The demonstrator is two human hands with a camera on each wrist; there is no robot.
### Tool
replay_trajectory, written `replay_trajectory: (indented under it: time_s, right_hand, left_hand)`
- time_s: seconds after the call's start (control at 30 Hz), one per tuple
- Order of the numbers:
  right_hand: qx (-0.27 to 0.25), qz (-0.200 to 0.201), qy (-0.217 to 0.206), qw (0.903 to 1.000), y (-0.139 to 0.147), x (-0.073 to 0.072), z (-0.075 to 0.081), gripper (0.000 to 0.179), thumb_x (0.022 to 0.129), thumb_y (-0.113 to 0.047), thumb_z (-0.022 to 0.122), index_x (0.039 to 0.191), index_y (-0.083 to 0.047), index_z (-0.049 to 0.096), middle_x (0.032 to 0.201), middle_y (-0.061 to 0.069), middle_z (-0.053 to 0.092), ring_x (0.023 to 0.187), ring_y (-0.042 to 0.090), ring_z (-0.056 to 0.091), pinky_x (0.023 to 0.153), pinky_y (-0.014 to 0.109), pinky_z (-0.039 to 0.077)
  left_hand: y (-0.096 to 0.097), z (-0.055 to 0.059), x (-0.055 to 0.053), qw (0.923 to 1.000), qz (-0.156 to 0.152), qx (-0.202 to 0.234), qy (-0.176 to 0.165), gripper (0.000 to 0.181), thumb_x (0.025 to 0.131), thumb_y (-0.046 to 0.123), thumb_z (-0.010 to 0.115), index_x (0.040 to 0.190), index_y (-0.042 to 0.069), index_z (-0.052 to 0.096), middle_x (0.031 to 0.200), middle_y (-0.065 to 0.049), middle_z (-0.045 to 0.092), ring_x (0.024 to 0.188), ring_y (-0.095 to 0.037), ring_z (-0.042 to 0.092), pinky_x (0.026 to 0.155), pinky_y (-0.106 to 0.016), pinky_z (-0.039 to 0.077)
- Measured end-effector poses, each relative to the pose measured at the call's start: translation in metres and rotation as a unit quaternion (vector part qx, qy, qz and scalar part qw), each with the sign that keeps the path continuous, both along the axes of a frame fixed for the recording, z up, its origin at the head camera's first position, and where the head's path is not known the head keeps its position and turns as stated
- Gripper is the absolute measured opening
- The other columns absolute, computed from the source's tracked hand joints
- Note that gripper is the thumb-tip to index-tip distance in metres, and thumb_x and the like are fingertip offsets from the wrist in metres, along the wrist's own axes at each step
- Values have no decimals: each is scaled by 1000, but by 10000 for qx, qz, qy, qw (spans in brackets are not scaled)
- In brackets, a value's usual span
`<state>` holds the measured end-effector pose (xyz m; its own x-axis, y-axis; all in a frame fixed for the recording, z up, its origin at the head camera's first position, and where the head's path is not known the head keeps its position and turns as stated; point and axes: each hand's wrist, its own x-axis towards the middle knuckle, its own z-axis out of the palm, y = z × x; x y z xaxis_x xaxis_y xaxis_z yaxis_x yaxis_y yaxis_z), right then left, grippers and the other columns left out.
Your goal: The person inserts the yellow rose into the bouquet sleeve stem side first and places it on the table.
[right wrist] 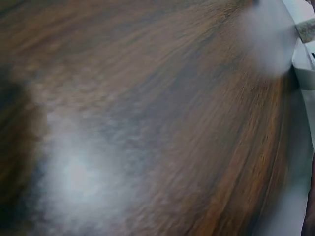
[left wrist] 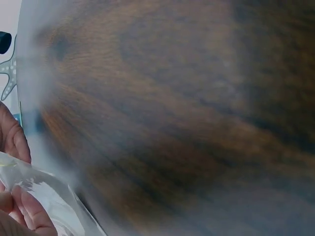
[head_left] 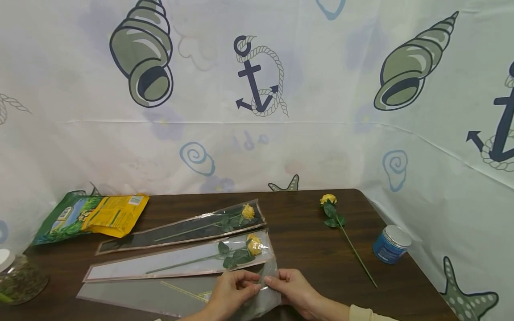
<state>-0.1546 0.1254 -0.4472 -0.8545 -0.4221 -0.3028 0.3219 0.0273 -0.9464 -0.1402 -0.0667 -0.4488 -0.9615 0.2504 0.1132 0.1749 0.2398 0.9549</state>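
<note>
Grey sleeve (head_left: 152,295) has its end btwn L hand (head_left: 234,290) & R hand (head_left: 294,289), both prob. pinching.

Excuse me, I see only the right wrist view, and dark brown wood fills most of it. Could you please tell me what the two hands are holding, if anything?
Observer: In the head view, the left hand and the right hand both pinch the wide end of a grey translucent flower sleeve.

Operator: Thank you. Is there also a flower without a sleeve?

Observer: Yes, one yellow rose lies bare on the dark wooden table, to the right of the hands.

Operator: And what is next to this flower, please?

Observer: A blue lidded jar is to its right, apart from it.
</note>
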Motion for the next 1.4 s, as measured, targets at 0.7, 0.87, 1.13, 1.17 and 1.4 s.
replay_trajectory:
  time_s: [0.7, 0.87, 1.13, 1.17, 1.4]
  right_hand:
    - [966, -149, 778, 9922, 21, -16, -5, 19, 90, -14, 62, 79, 1, 62, 67, 0, 65, 61, 13, 67, 56, 27, 55]
    - [948, -80, 860, 9917, 21, -20, -7, 20, 91, -13, 62, 81, 5, 62, 66, 0, 65, 60, 12, 66, 56, 28, 55]
    - [805, -26, 907, 9926, 17, -16, -1, 26, 89, -19, 65, 84, 7, 62, 64, -6, 60, 63, 8, 62, 57, 29, 55]
    - [778, -30, 870, 9932, 17, -15, 0, 26, 89, -20, 65, 84, 6, 62, 64, -6, 61, 63, 8, 62, 58, 29, 55]
    - [542, 22, 626, 9966, 19, -12, 3, 27, 90, -26, 64, 88, 1, 63, 72, -3, 66, 66, 11, 66, 62, 31, 56]
  left_hand:
    - [-5, 12, 1, 9981, 373, 442, -229, 24, 80, 9, 72, 98, -7, 68, 78, -14, 70, 60, 1, 59, 56, -17, 50]
    - [-6, 11, -1, 9983, 299, 393, -306, 25, 81, 10, 72, 100, -7, 68, 77, -14, 70, 60, 0, 59, 56, -17, 49]
    - [-2, 7, -3, 9985, 385, 352, -164, 25, 79, 11, 75, 98, -4, 70, 75, -11, 70, 59, 1, 60, 55, -17, 49]
    - [-2, 7, -3, 9984, 402, 356, -157, 24, 79, 11, 75, 98, -3, 70, 75, -11, 70, 59, 0, 60, 54, -17, 49]
    - [-2, 8, -5, 9985, 501, 207, -3, 22, 79, 14, 75, 97, 1, 71, 75, -8, 71, 59, 1, 59, 54, -17, 47]
